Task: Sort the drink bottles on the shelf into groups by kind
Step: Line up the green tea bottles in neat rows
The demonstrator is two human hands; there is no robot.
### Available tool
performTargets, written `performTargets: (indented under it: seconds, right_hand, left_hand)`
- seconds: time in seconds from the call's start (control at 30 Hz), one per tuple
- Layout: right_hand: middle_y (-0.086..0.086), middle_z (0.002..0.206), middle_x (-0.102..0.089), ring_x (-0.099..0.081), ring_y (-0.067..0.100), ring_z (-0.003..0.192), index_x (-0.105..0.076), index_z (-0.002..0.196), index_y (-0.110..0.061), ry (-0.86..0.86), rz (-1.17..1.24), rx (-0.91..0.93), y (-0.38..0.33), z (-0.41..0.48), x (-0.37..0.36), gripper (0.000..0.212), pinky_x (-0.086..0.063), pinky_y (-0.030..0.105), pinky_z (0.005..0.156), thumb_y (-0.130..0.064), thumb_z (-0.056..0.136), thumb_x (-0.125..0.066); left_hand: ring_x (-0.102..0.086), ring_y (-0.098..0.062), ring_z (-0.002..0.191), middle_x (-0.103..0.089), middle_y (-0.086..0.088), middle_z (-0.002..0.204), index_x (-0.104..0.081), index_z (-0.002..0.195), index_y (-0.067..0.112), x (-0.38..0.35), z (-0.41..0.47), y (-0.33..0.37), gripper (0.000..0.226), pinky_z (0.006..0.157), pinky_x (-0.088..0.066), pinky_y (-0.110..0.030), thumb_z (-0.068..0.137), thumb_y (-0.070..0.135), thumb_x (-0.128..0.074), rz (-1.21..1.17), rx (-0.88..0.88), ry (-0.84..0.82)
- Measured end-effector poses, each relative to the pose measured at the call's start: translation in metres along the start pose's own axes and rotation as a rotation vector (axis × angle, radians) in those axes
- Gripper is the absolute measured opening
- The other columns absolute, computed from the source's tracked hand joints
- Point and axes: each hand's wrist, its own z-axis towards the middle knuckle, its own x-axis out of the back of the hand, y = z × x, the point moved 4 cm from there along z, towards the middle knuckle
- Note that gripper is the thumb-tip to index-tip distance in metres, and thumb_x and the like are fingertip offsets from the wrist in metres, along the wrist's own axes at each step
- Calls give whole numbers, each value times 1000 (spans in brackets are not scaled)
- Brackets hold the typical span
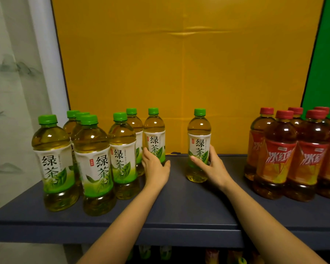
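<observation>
Several green-capped green tea bottles stand grouped on the left of the dark shelf. My left hand grips the rightmost bottle of that group low on its label. A single green tea bottle stands apart near the shelf's middle, and my right hand wraps around its lower half from the right. Several red-capped iced tea bottles are grouped on the right.
A yellow board backs the shelf, with a green panel at the right and a white curtain at the left. More bottles show dimly on a lower shelf under the front edge.
</observation>
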Motion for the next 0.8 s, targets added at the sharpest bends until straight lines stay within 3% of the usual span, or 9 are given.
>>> performTargets:
  seconds: [0.13, 0.33, 0.5, 0.63, 0.8]
  right_hand:
    - [-6, 122, -53, -49, 8, 113, -38, 133, -21, 36, -48, 41, 2, 2, 2, 58, -41, 11, 79, -25, 83, -66]
    - [-4, 125, -49, -47, 10, 114, -27, 138, -15, 109, -81, 18, 11, 8, 7, 72, -43, 29, 96, -28, 81, -68]
    - [4, 132, -51, -48, 16, 121, -37, 134, -17, 170, -132, 57, 16, 13, 9, 62, -42, 38, 102, -29, 81, -68]
    - [2, 130, -52, -50, 13, 118, -38, 132, -18, 178, -142, 87, 16, 12, 8, 58, -45, 39, 100, -28, 83, -66]
    - [0, 130, -52, -47, 8, 113, -35, 134, -17, 191, -162, 104, 14, 11, 7, 58, -44, 33, 97, -27, 85, -64]
  left_hand:
    - [-17, -34, 140, -19, -21, 150, -7, 143, -3, -6, 9, -2, 85, 115, -18, -38, 83, 14, -65, -3, 12, 73]
    - [-42, -30, 122, -42, -15, 128, -42, 127, 4, -5, 16, -8, 75, 104, -36, -40, 66, 24, -81, -29, -35, 115]
    - [-51, -24, 115, -51, -9, 125, -42, 123, 10, -17, 12, -3, 78, 95, -46, -41, 61, 31, -84, -100, -125, -28]
    - [-53, -22, 116, -56, -8, 125, -40, 123, 8, -30, 5, 5, 77, 91, -46, -29, 63, 29, -83, -147, -175, -90]
    - [-52, -25, 117, -55, -11, 125, -36, 123, 7, -35, 4, 7, 81, 93, -46, -38, 62, 34, -82, -79, -205, -65]
